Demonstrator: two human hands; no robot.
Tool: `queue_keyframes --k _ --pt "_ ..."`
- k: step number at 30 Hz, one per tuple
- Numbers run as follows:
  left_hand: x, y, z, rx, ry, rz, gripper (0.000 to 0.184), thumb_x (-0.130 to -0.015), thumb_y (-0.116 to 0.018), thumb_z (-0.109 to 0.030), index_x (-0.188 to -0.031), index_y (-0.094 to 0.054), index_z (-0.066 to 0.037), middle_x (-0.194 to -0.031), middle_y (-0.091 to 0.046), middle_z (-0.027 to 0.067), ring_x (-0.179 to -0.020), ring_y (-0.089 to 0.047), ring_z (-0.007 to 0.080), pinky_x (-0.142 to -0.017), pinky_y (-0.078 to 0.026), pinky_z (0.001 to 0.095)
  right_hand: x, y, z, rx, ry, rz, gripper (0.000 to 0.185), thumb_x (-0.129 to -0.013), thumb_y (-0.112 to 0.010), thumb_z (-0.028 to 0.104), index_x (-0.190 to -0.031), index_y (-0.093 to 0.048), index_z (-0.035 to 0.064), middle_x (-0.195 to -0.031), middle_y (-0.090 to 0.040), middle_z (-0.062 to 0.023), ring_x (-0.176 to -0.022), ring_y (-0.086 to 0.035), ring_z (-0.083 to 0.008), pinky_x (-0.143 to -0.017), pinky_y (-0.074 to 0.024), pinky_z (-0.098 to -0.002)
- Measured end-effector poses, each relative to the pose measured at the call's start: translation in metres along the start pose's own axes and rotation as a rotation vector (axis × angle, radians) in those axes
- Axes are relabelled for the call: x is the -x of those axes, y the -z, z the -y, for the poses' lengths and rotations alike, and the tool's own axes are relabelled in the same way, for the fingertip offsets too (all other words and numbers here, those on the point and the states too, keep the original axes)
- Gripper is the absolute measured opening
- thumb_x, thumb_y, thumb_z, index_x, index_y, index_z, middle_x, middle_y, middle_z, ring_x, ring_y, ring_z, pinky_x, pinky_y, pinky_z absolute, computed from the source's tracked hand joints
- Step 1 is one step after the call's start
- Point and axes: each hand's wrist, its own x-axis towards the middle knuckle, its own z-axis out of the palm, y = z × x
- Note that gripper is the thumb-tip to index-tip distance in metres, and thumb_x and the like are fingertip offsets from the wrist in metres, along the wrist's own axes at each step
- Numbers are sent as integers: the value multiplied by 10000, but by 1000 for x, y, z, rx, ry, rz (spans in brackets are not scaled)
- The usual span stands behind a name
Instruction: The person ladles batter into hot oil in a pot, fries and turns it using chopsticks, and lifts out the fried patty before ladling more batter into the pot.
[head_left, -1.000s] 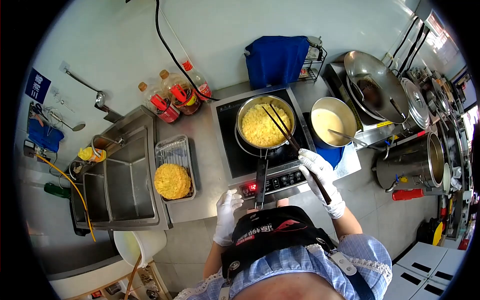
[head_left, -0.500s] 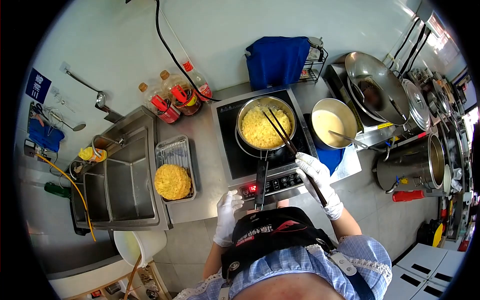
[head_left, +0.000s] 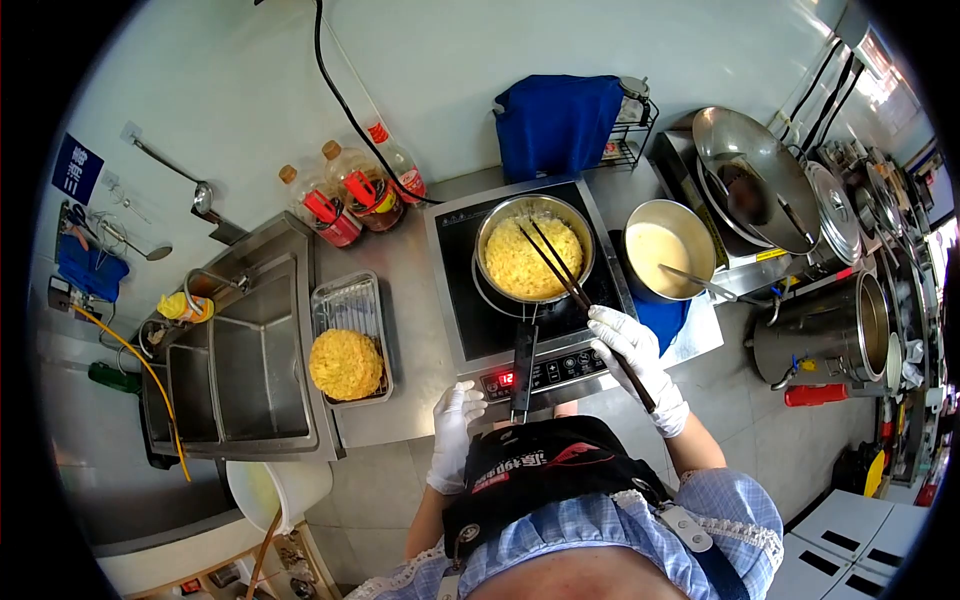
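My right hand (head_left: pixel 636 362), in a white glove, grips a pair of long dark chopsticks (head_left: pixel 570 283). Their tips rest on the yellow, crumbly-looking round of food (head_left: pixel 531 256) inside a steel saucepan (head_left: pixel 588 272). Bubbles or foam show around the food. The pan stands on a black induction cooktop (head_left: pixel 462 325), its black handle (head_left: pixel 523 368) pointing toward me. My left hand (head_left: pixel 455 432), also gloved, hovers at the counter's front edge, left of the handle, fingers loosely bent and holding nothing. Left of the cooktop, a similar yellow round (head_left: pixel 346 364) lies on a wire-racked tray (head_left: pixel 350 292).
Right of the cooktop stands a pot of pale batter (head_left: pixel 658 240) with a ladle (head_left: pixel 698 281) in it. Behind it are a wok (head_left: pixel 735 130) and a large stockpot (head_left: pixel 815 325). Bottles (head_left: pixel 375 195) stand at the back left, beside a double sink (head_left: pixel 262 375).
The chopstick tips have shifted slightly left and down over the food. My right hand has moved very little; my left hand stays in place.
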Motion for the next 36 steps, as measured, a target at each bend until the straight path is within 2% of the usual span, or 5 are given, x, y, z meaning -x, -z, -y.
queue_keyframes --k 5,7,12,15,36 --pt "2 1 -1 -4 -3 -3 342 -933 -463 -306 -1045 -576 -4 -816 -612 71 -696 -600 138 -626 -483 241 -5 3 -2 -76 -14 3 293 -703 -676 -12 -987 -602 4 -987 -622 -169 -906 -618 -312 -787 -509 -337" --pt "3 1 -1 -6 -5 -9 346 -934 -459 -309 -1049 -578 -6 -815 -611 69 -695 -596 135 -628 -483 242 -3 1 -4 -121 -77 -35 244 -710 -668 -1 -950 -622 3 -985 -627 -171 -903 -620 -299 -785 -507 -326" --pt "3 1 -2 -8 -3 -6 345 -935 -458 -309 -1046 -583 -7 -815 -612 68 -695 -594 133 -629 -483 238 2 6 4 -163 -159 -130 253 -712 -656 -13 -963 -628 9 -993 -631 -166 -903 -624 -287 -785 -503 -317" --pt "2 1 -2 -7 -3 -4 342 -935 -459 -307 -1041 -585 -7 -817 -613 69 -697 -595 134 -631 -483 238 13 5 5 -90 -148 -169 266 -711 -653 -17 -973 -625 12 -996 -630 -172 -910 -624 -289 -787 -502 -321" --pt "0 0 -2 16 6 28 319 -933 -467 -291 -1041 -572 -9 -824 -615 74 -695 -602 136 -622 -486 231 25 -9 4 9 -34 -29 323 -682 -692 -18 -990 -599 2 -997 -621 -181 -923 -618 -319 -794 -514 -347"
